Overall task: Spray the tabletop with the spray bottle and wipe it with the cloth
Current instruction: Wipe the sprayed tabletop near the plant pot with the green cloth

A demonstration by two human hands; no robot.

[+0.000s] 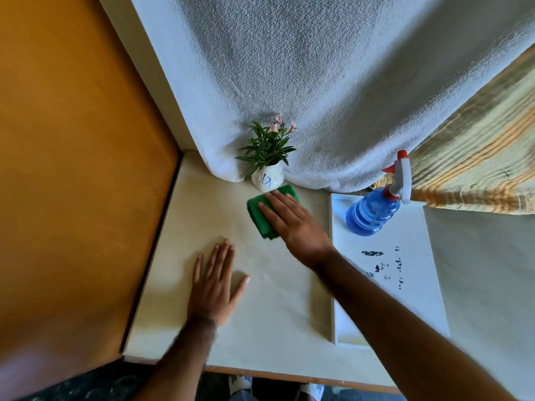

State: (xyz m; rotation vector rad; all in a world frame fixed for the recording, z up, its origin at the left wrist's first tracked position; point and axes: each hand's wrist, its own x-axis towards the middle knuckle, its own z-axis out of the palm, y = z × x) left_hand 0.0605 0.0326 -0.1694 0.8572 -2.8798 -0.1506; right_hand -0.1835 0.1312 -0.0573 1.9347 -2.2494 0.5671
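Observation:
A folded green cloth (257, 211) lies on the cream tabletop (269, 308), just in front of a small plant pot. My right hand (292, 224) lies flat on the cloth with fingers stretched out, pressing it onto the surface. My left hand (215, 285) rests palm down on the bare tabletop nearer to me, fingers spread, holding nothing. A blue spray bottle (373, 209) with a white and red trigger head stands to the right on a white tray (428, 285), untouched.
A white pot with a green plant and pink flowers (267, 157) stands at the back against a white hanging fabric (333, 82). An orange-brown wall (72, 169) borders the table on the left. A striped cloth (477, 157) hangs at the right.

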